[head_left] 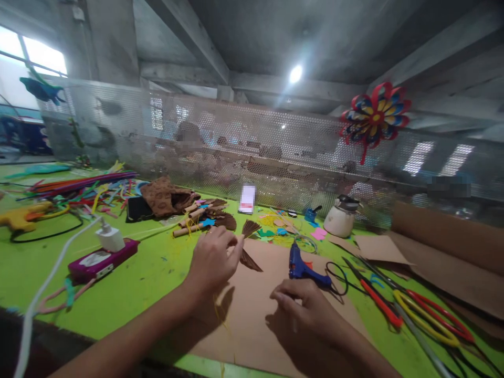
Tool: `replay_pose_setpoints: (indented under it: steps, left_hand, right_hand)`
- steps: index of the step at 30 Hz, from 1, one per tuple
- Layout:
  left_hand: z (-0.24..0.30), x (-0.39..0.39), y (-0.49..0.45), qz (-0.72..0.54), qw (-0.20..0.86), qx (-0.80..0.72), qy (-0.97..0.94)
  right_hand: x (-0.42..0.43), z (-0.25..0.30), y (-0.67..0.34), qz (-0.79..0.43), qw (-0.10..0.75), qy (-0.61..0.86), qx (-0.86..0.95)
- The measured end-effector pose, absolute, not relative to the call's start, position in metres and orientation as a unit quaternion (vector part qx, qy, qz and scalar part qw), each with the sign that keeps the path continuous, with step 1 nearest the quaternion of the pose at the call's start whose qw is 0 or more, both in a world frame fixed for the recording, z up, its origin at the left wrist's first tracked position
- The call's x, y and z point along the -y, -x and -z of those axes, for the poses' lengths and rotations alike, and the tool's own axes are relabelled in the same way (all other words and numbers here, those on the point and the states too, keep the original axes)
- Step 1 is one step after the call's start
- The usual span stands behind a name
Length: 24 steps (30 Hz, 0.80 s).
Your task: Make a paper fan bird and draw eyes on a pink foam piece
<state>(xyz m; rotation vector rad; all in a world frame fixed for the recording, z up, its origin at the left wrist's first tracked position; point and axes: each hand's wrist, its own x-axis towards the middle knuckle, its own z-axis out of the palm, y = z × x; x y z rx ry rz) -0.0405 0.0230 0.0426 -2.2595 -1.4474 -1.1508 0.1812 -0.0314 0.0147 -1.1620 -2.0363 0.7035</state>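
My left hand (214, 260) is closed in a pinch on a small brown pleated paper fan (250, 260), held just above a brown cardboard sheet (252, 320) on the green table (165, 262). My right hand (303, 307) rests on the cardboard with its fingers curled round a thin pale stick that I can barely make out. A blue glue gun (301, 265) lies just beyond my right hand. More brown paper fans (249, 227) and rolled paper tubes (189, 228) lie behind my left hand.
Scissors with red and yellow handles (417, 307) lie at the right beside cardboard sheets (444, 252). A power strip with a white charger (104, 257) sits left. Pipe cleaners (82, 186), a brown cloth (165, 197), a phone (247, 198), a white pot (340, 218) and a mesh screen with a pinwheel (374, 118) stand behind.
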Motion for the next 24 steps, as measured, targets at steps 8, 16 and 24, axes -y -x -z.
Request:
replay_pose_setpoints:
  steps: [8,16,24]
  left_hand:
    - [-0.048,-0.008,-0.023,0.319,-0.024,0.275,0.907]
    - [0.009,-0.009,-0.027,0.222,-0.052,0.241,0.943]
    - [0.007,-0.015,-0.026,0.195,-0.114,0.255,0.94]
  right_hand:
    - [0.011,-0.057,-0.248,-0.17,0.494,0.538,0.661]
    - [-0.087,-0.068,-0.359,-0.088,0.325,0.739,0.584]
    - [-0.173,-0.016,-0.358,-0.059,0.039,0.762,0.643]
